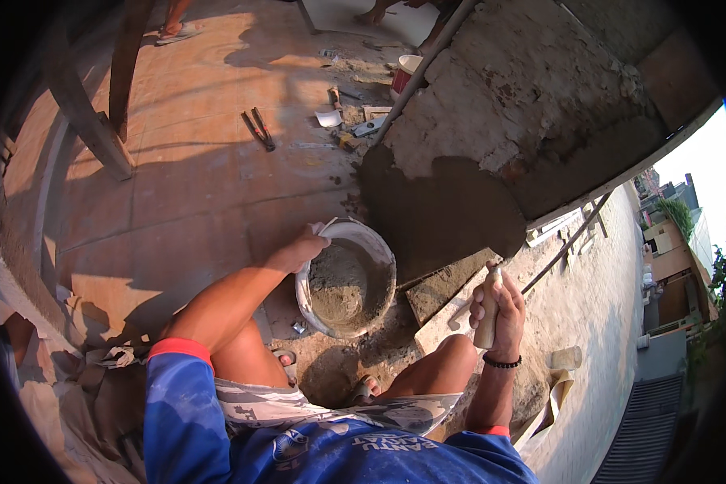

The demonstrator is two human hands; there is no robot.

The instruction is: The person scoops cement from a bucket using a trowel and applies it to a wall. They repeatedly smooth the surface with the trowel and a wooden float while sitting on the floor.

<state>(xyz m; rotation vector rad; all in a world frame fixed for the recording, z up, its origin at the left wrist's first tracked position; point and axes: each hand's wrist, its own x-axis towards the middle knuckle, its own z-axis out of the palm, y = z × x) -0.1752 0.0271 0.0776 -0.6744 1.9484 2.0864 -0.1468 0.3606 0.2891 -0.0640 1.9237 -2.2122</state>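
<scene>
My left hand (309, 244) is closed on the rim of a whitish bucket (301, 294), tilted between my knees. Grey mortar (339, 286) fills part of it. On the right, my right hand (502, 310) is wrapped round a wooden-handled tool (486, 323); I cannot make out a blade. Just beyond that hand stands a rough wall (492, 97). A dark, wet-looking mortar layer (452, 210) covers its lower part, close to the bucket.
Red-handled cutters (258, 129) lie on the tiled floor (177, 194). A white-bladed scraper (329, 117) and a red-and-white pail (406, 74) are farther off. Wooden posts (89, 105) lean at left. Another person's foot (173, 34) shows at the top. Boards (448, 286) lie below the wall.
</scene>
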